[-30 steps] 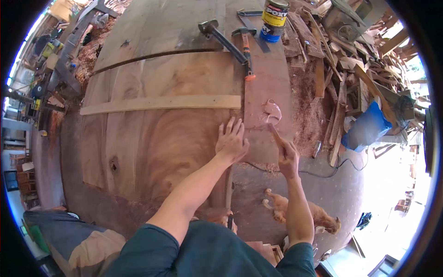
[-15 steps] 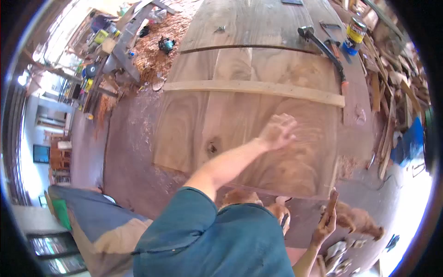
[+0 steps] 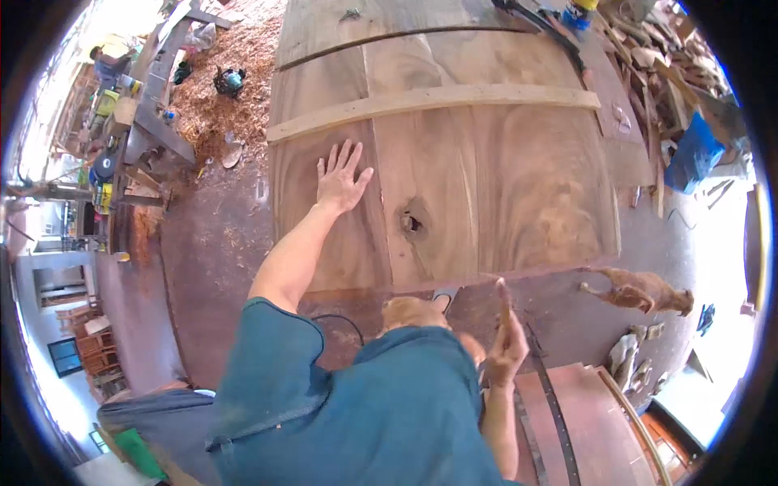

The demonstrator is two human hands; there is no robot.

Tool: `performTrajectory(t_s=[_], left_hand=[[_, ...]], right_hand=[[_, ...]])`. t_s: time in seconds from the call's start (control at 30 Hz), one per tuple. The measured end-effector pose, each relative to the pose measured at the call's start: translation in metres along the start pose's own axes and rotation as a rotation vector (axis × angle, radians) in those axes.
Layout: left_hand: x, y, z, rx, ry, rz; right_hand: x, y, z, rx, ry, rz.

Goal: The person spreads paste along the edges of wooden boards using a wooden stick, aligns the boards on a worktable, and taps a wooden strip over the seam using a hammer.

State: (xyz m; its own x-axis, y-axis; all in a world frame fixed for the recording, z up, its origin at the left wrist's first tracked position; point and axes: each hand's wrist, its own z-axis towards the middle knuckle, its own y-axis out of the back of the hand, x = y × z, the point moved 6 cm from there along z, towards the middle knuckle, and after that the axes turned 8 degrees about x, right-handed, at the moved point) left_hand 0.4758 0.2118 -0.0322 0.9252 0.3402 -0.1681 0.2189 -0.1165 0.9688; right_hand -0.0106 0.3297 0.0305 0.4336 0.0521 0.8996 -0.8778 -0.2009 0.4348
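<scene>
A wide wooden panel (image 3: 429, 178), made of several joined boards, lies in front of me with a knot hole (image 3: 412, 220) near its middle. A pale wooden batten (image 3: 438, 99) runs across it. My left hand (image 3: 342, 180) lies flat on the left board just below the batten, fingers spread, holding nothing. Close to my body, beyond the panel's near edge, my right hand (image 3: 506, 348) is closed around a thin brown strip (image 3: 504, 300) that points upward. Its exact kind is unclear.
A dog (image 3: 644, 292) stands on the floor at right. A black-handled tool (image 3: 551, 32) and a can (image 3: 579, 14) sit at the far right. Scrap wood and a blue bag (image 3: 694, 154) lie beyond. A teal power tool (image 3: 229, 81) rests on wood shavings (image 3: 243, 44).
My left hand has moved left from above the panel's right part onto its left board. My right hand still grips the brown strip. The view has shifted, bringing the panel higher.
</scene>
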Motion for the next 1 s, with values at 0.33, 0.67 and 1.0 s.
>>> performTrajectory(t_s=[0.33, 0.67, 1.0], left_hand=[[0.001, -0.005, 0.000, 0.008, -0.031, 0.004], [0.027, -0.003, 0.016, 0.163, -0.263, 0.050], [0.023, -0.006, 0.014, 0.040, -0.377, 0.072]], right_hand=[[0.030, -0.146, -0.072, -0.110, 0.127, -0.071], [0.021, -0.252, -0.103, -0.376, 0.122, -0.104], [0.020, -0.307, -0.129, -0.437, -0.001, -0.397]])
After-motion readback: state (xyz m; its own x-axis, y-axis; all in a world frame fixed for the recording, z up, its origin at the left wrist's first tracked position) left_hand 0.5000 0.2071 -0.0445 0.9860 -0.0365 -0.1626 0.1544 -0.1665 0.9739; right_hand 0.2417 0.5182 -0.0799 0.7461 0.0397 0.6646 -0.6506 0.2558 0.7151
